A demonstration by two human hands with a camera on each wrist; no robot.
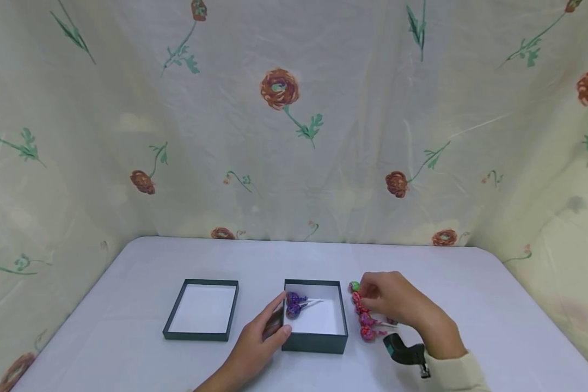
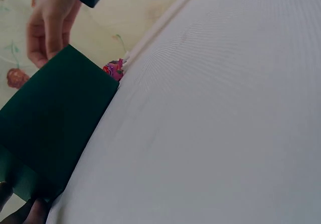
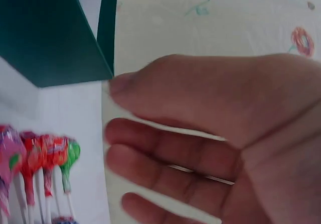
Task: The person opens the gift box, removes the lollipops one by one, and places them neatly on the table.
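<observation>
An open dark green box (image 1: 314, 342) with a white inside stands at mid-table. Two purple-wrapped lollipops (image 1: 293, 311) lie in it at the left, their white sticks pointing right. My left hand (image 1: 257, 340) grips the box's left side, thumb by the near left corner. Right of the box, my right hand (image 1: 397, 299) hovers over a row of several wrapped lollipops (image 1: 367, 333) in red, pink and green. In the right wrist view its bent fingers hold nothing, and the lollipops (image 3: 32, 156) appear beside the fingertips, sticks alongside one another.
A shallow dark green box lid (image 1: 196, 336) with a white inside lies to the left on the white table (image 1: 117, 305). A flower-patterned curtain (image 1: 343, 179) surrounds the back and sides. A black wrist device (image 1: 404, 351) sits on the right forearm by a pale sleeve (image 1: 458, 375).
</observation>
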